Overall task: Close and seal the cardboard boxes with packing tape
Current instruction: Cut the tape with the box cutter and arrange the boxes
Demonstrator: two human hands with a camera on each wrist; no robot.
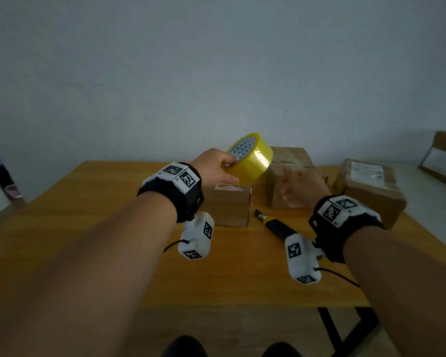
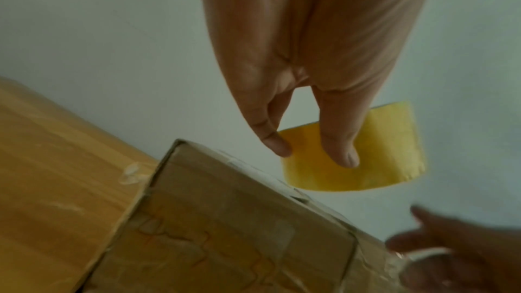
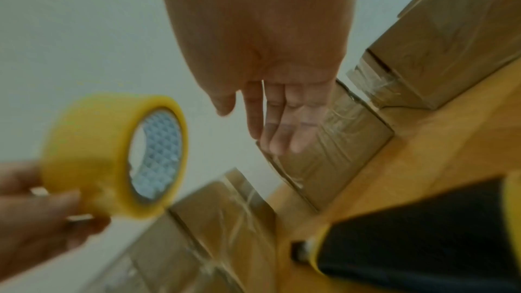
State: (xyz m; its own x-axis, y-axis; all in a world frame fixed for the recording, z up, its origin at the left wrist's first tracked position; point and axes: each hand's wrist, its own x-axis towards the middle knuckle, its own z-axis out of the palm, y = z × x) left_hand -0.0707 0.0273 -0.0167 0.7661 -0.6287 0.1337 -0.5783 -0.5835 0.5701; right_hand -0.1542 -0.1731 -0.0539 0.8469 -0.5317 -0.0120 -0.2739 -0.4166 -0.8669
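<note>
A person's left hand (image 1: 216, 167) grips a yellow tape roll (image 1: 251, 158) above three cardboard boxes (image 1: 286, 173) along the wooden table's (image 1: 113, 202) far edge; the right hand (image 1: 301, 188), fingers relaxed and holding nothing, hovers beside the roll.

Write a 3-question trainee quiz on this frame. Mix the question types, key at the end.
1. True or false: the left hand holds the tape roll clear of the table.
2. Which hand is free? A) the left hand B) the right hand C) neither
3. Fill in: the tool lying on the table between the wrists is a black and yellow ____.

Key: 1 true, its grip is on the roll's edge, in the air above the small box. 2 B, fingers straight, near the middle box. 3 utility knife.
</note>
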